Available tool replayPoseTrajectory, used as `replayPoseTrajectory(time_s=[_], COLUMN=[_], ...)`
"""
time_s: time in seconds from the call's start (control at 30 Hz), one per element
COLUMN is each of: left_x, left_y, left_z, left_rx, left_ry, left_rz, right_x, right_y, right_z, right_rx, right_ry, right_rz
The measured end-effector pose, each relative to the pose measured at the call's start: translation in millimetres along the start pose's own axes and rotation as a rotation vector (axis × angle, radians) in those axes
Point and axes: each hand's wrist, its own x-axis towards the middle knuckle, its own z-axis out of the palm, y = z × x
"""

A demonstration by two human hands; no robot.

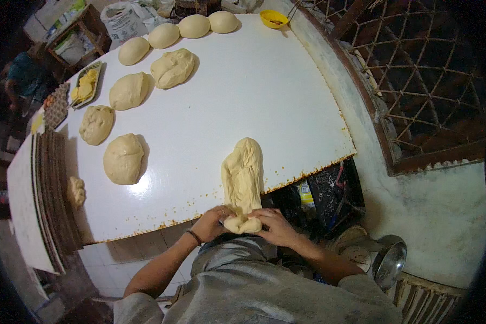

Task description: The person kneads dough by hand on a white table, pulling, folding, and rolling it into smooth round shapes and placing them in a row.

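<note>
A long piece of pale dough lies on the white table, stretching to its near edge, where the end is folded into a lump. My left hand grips that end from the left, and my right hand grips it from the right, both with fingers curled round it. Several rough lumps of dough lie to the left, and a row of smoother rounded pieces sits along the far edge. A small knobbly piece rests beside the stacked boards.
Stacked boards stand at the left. A tray of yellow pieces, egg cartons and a yellow bowl sit on the table. A person is at far left. A barred window and metal basins are at right.
</note>
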Motion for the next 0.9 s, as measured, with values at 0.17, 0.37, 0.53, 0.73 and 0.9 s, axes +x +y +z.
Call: replayPoseTrajectory(time_s=[0.17, 0.37, 0.53, 0.73, 0.9], left_x=[107.4, 169.1, 191.6, 273.1, 308.3], left_y=[-24.4, -33.4, -50.9, -56.1, -65.2], left_z=[-59.4, -72.4, -32.5, -104.0, -170.7], left_rx=[0.083, 0.21, -0.487, -1.559, -0.72], left_ry=[0.544, 0.584, 0.815, 0.48, 0.842], left_rz=[0.021, 0.079, 0.043, -0.149, -0.123], right_x=[155.9, 236.5, 266.3, 377.1, 395.3], right_y=[62.8, 84.0, 122.0, 176.9, 170.2], right_z=[-68.5, -86.3, -57.4, -136.6, -213.2], right_rx=[0.175, 0.717, 0.669, 0.906, 0.507], right_ry=[0.251, 0.503, 0.364, 0.188, 0.546], right_rz=[0.206, 0.209, 0.214, 0.503, 0.279])
